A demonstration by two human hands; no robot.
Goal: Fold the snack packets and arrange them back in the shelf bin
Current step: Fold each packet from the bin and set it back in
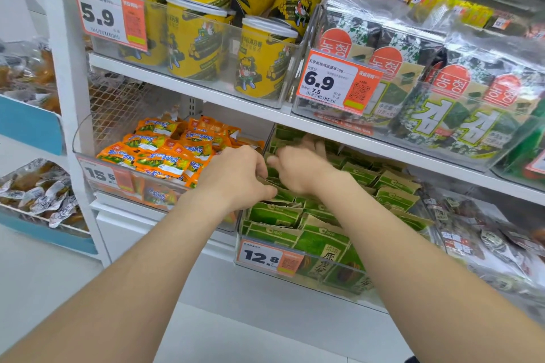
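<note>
Both hands work at frame centre inside the clear shelf bin point(324, 277): the left hand point(236, 177) pinches the edge of a green snack packet point(274, 212), while the right hand point(298, 168) is curled among the rows (its grip cannot be told). Tightly packed neighbours may be dragged askew or tip over the low front wall. Legible tags: "12.8" point(267, 256) on this bin, "6.9" point(336, 82) and "5.9" point(109, 15) above.

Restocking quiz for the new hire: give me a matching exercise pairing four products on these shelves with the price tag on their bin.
Products:
1. yellow canisters
2. seaweed packs
3. orange packets
4. green packets

Price tags:
A. 12.8
B. 5.9
C. 15.5
D. 6.9

Pairs: 1-B, 2-D, 3-C, 4-A
</note>
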